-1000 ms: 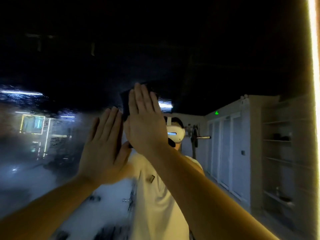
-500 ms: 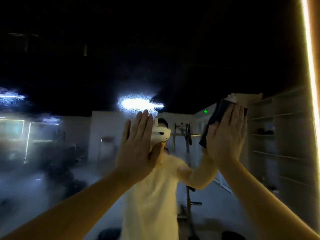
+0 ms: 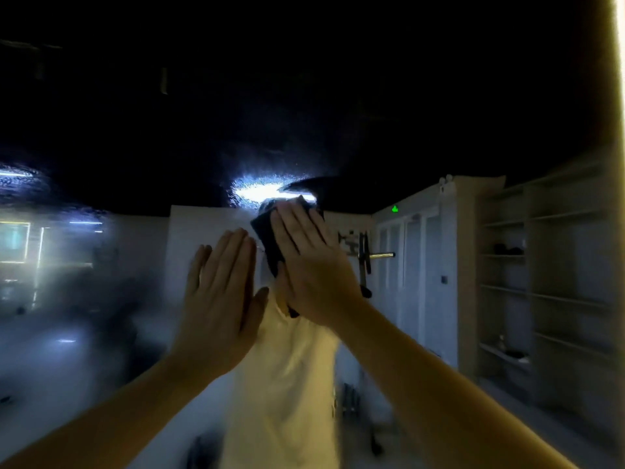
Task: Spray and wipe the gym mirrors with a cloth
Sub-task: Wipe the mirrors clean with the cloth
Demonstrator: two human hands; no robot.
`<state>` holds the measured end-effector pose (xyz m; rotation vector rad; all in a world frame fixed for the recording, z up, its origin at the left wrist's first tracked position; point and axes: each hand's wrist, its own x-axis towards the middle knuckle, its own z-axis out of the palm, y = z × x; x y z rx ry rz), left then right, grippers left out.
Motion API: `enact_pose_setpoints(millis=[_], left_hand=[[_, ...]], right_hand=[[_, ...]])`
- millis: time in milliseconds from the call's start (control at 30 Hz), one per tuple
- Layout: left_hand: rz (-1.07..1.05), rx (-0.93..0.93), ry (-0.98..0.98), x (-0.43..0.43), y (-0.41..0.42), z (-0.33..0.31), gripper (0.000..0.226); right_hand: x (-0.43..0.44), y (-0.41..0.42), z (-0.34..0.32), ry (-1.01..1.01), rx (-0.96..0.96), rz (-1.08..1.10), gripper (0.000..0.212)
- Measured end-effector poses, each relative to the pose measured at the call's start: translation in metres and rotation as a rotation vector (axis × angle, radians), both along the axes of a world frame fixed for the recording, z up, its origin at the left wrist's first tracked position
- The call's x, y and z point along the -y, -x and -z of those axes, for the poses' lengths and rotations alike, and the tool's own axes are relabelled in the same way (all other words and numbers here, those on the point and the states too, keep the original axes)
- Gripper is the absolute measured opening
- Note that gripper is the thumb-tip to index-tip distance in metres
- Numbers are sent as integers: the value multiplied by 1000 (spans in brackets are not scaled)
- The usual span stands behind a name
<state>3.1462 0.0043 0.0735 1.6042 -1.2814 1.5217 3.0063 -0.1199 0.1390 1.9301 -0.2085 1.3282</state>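
Note:
A large gym mirror fills the view, hazy and smeared on its left half. My right hand lies flat with straight fingers and presses a dark cloth against the glass near the centre. The cloth shows only at the hand's left and upper edges. My left hand is flat on the mirror just left of it, fingers straight, holding nothing. No spray bottle is in view.
A lit strip runs down the mirror's right edge. The glass reflects a person in a pale shirt, white lockers, open shelves, a weight rack and a bright ceiling light.
My right hand has swept the cloth back left from the right side to the centre, beside my left hand. The left hand has barely shifted on the glass.

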Motion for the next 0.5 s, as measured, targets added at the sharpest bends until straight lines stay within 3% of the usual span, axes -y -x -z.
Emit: enact_pose_setpoints(millis=[100,300,433,500], left_hand=[[12,28,-1,20,14,6,74],[-97,5,21,34,20,13,81],[-111,14,0,33,20,13,82],[-113,7,-20,33,20,12,82]], right_hand=[[32,47,8,-15,-59,57,63],[115,142,40,-379,460,77,67],[107,127,53,-497,619,77,68],[80,98,58,-492,571,68,71]])
